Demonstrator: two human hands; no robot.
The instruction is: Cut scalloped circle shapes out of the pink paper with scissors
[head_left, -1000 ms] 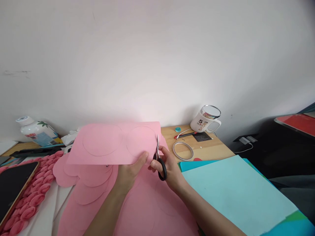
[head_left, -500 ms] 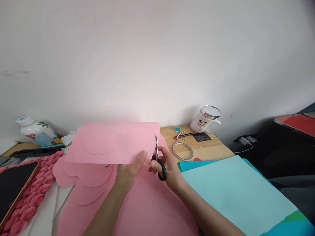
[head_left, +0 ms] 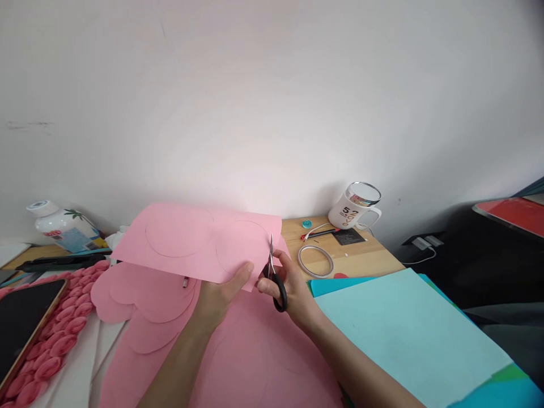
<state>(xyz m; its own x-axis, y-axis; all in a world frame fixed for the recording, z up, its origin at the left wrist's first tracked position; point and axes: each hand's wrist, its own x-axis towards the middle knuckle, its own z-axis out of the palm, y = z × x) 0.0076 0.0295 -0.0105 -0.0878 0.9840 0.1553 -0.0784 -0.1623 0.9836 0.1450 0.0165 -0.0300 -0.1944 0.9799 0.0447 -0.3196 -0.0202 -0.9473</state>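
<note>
My left hand grips the lower edge of a pink paper sheet, thumb on top. Pencilled circle outlines show on that sheet, which is raised and tilted. In my right hand is a pair of scissors with black handles, its blades pointing up and away at the right part of the sheet. Whether the blades are fully closed on the paper is hard to tell. Beneath lie pink paper cut-outs with rounded edges and another pink sheet with faint outlines.
At the right lie a pale blue sheet, a white mug, a coiled ring and a red-and-black pen. On the left are a white bottle, a phone and a pink textured mat. A wall stands behind the table.
The pink sheet has turned slightly, its left lower edge rising and its right end dipping. The scissors and both hands stay almost in place.
</note>
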